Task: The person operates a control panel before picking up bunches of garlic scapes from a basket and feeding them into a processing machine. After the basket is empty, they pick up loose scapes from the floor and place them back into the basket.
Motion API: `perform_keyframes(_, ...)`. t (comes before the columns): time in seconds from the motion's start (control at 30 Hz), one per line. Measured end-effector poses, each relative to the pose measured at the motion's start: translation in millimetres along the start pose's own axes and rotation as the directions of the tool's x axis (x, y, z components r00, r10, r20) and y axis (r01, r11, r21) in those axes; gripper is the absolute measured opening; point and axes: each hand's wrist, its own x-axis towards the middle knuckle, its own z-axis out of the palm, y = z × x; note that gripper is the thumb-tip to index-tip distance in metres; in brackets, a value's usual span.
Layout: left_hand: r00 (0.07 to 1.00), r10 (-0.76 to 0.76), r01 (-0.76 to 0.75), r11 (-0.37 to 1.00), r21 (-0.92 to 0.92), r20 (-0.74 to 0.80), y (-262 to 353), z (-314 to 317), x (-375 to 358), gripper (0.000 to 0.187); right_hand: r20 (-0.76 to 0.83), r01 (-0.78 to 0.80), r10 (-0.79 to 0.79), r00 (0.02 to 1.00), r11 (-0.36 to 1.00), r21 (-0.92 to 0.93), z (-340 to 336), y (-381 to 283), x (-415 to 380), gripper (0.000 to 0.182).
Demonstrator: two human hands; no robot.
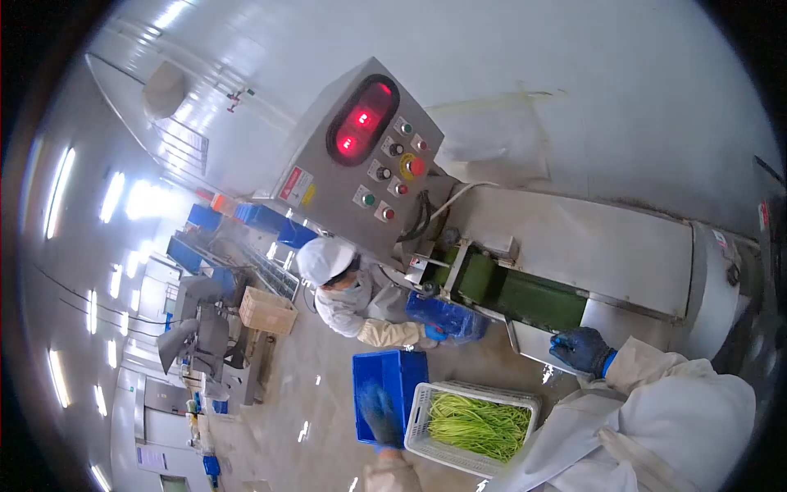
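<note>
I'm between loads: my right hand [580, 348], gloved, fingers curled on nothing, rests on the machine's feed tray [533, 343] by the belt [525, 297]. My left hand [379, 416] is blurred, fingers unclear, beside the crate [475, 394] of greens [479, 425]. Next: grab a bunch.

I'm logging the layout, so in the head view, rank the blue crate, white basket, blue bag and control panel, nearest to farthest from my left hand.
From the left hand, which is blurred:
1. blue crate, directly behind the hand, overlapping it.
2. white basket of green stalks, just beside the crate.
3. blue bag, at the conveyor's end, by a co-worker's glove.
4. control panel, high up, with red lights.
</note>
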Motion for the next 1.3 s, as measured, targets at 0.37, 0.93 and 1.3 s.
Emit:
perform_keyframes(0.37,0.284,-0.452,0.421,0.851,0.314,0.845,-120,41,-460,0.025,0.217,-0.003,0.012,0.976,0.999,-0.041,46,-51,-72,0.029)
perform_keyframes(0.93,0.473,-0.608,0.828,0.555,-0.085,0.637,25,65,-454,0.034,0.822,0.201,-0.147,0.55,0.979,0.041,176,29,-111,0.058)
perform_keyframes(1.3,0.348,-0.709,0.754,0.601,0.266,0.614,-31,233,-486,0.078,0.972,0.417,0.121,0.204,0.887,-0.198,389,93,-111,0.081)
